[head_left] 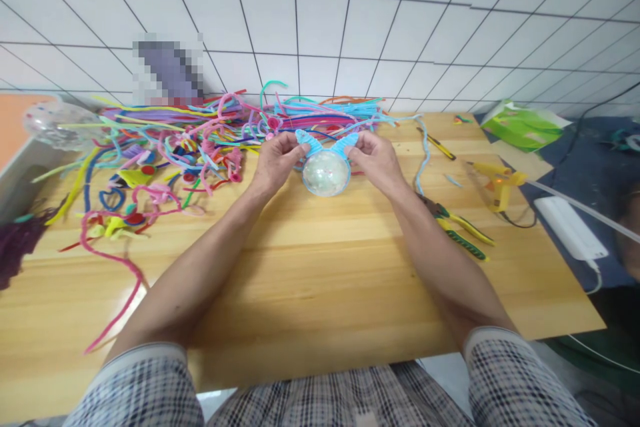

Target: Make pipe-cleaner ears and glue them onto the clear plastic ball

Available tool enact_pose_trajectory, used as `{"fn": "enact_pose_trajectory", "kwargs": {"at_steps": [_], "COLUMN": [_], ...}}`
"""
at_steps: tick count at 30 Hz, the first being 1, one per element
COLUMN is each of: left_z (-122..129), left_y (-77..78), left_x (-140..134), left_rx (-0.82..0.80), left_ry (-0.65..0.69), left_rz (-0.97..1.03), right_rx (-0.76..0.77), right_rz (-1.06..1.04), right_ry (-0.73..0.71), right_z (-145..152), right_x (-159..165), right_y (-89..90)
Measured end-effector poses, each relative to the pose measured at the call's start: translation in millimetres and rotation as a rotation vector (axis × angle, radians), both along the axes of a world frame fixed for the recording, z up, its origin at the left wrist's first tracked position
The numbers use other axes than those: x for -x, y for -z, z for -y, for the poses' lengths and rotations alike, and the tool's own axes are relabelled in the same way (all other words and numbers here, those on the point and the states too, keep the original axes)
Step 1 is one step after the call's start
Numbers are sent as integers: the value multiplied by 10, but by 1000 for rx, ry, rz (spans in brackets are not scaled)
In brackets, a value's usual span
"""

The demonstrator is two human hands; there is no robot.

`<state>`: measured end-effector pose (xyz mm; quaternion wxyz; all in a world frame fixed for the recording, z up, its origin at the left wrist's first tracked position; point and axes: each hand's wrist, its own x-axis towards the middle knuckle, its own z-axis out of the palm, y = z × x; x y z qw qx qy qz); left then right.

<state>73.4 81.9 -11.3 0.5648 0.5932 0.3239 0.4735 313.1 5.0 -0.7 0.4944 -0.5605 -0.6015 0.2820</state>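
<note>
A clear, shiny ball [326, 174] with a blue fuzzy rim is held up above the middle of the table. Two pointed ears of light blue pipe cleaner rise from its top. My left hand [278, 159] pinches the left ear [309, 141] between thumb and fingers. On the other side, my right hand [375, 157] grips the right ear [346, 143] by its outer edge. Just behind both hands lies a heap of pipe cleaners [320, 109] in many colours. A loose light blue pipe cleaner [425, 153] curves down to the right of my right hand.
Pliers [465, 230] with green and yellow handles lie beside my right forearm. A yellow glue gun [500, 181] stands at the right, near a white power strip [570, 227]. Further back are a utility knife [442, 146] and a green packet [523, 127]. A tiled wall [320, 20] closes the far side.
</note>
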Motion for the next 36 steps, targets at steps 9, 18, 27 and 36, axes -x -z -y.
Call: {"fn": "enact_pose_trajectory", "kwargs": {"at_steps": [9, 18, 27, 36], "left_z": [60, 90, 32, 41], "left_y": [-48, -50, -86, -61], "left_x": [5, -10, 51, 38], "left_rx": [-44, 19, 107, -26], "left_ry": [53, 43, 205, 99], "left_rz": [3, 62, 65, -23], "right_rx": [-35, 183, 145, 6], "right_rz": [-44, -305, -399, -106], "right_ry": [-48, -53, -125, -6], "right_z": [51, 120, 71, 6], "right_x": [44, 114, 5, -52], "right_y": [-83, -185, -241, -100]}}
